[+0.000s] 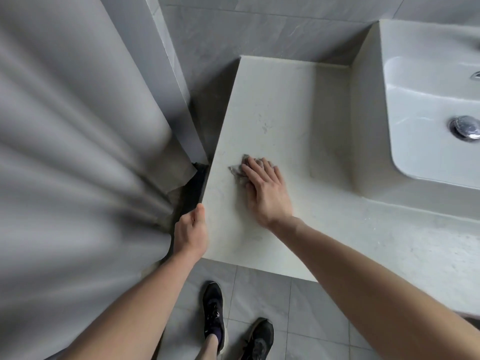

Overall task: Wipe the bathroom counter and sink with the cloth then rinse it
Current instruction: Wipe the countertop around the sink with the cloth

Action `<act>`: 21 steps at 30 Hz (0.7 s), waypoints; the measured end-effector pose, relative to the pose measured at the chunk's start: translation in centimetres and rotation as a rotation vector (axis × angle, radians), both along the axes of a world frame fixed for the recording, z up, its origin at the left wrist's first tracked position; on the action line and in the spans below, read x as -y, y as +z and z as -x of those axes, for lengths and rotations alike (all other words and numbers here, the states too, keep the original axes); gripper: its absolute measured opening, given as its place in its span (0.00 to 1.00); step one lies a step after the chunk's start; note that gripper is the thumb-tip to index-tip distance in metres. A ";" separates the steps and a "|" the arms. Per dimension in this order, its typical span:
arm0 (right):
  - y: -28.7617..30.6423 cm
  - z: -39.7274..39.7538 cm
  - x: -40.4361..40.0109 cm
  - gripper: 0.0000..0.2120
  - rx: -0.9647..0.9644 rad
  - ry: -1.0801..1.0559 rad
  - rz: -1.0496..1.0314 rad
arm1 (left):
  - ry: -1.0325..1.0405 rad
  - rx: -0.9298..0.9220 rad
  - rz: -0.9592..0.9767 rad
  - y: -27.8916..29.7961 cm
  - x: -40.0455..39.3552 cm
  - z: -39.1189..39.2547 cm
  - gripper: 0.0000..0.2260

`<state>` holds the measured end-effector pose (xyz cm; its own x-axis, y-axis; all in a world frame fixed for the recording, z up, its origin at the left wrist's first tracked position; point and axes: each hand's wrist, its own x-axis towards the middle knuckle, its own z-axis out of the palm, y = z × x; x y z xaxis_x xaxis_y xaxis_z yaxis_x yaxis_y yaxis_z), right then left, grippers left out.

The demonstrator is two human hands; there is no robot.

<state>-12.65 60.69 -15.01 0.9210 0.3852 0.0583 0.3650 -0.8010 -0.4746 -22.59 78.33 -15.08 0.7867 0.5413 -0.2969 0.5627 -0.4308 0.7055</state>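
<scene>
Cloth position: the small crumpled grey cloth (240,170) lay on the pale speckled stone counter (283,105), near its left edge and roughly midway between front and back edges. The right hand (266,188) pressed it flat, fingers extended and held close together over the fabric, palm down, not curled around it; only the cloth's left portion showed past the fingertips. The left hand (191,233) gripped the counter's left edge close to the front corner, thumb on top and the other fingers wrapped over the side, apparently for bracing.

The white ceramic sink basin (426,105) with its chrome drain plug (465,128) stood at the right end of the counter, well apart from the cloth. A grey pleated curtain (65,152) hung just beside the counter's left edge.

Handling assessment: the cloth appeared thin, soft and light, with no stiffness, and would bunch or fold under a sliding palm. Flat pressure suited wiping. For lifting toward the basin, pinching the bunched centre or gathering the whole piece into the fist seemed best. Wet, it would likely cling to the stone. Counter wiping appeared to be the current step; sink and rinse seemingly remained.
</scene>
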 end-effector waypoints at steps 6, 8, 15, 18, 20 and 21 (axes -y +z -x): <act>0.9 11.5 2.5 0.23 -0.079 0.311 -0.033 | -0.018 -0.022 -0.021 -0.4 -0.2 0.0 0.25; 0.7 14.2 4.9 0.25 -0.056 0.320 -0.012 | -0.018 -0.023 -0.020 -0.3 -0.2 0.0 0.25; 1.0 13.7 15.7 0.25 -0.062 -0.068 0.018 | -0.017 -0.034 -0.024 -0.3 -0.2 0.0 0.25; 1.3 11.9 20.3 0.21 -0.065 -0.325 0.037 | -0.016 -0.032 -0.021 -0.4 -0.2 0.1 0.26; 1.3 10.7 22.4 0.21 -0.089 -0.486 0.027 | -0.018 -0.034 -0.017 -0.3 -0.2 0.1 0.26; 1.2 10.2 23.0 0.21 -0.101 -0.554 0.025 | -0.017 -0.037 -0.014 -0.2 -0.1 0.1 0.26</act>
<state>-22.87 37.74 -13.84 0.9866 -0.1570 -0.0438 -0.1593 -0.8717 -0.4634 -22.70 78.41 -15.27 0.7846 0.5319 -0.3186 0.5807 -0.4503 0.6782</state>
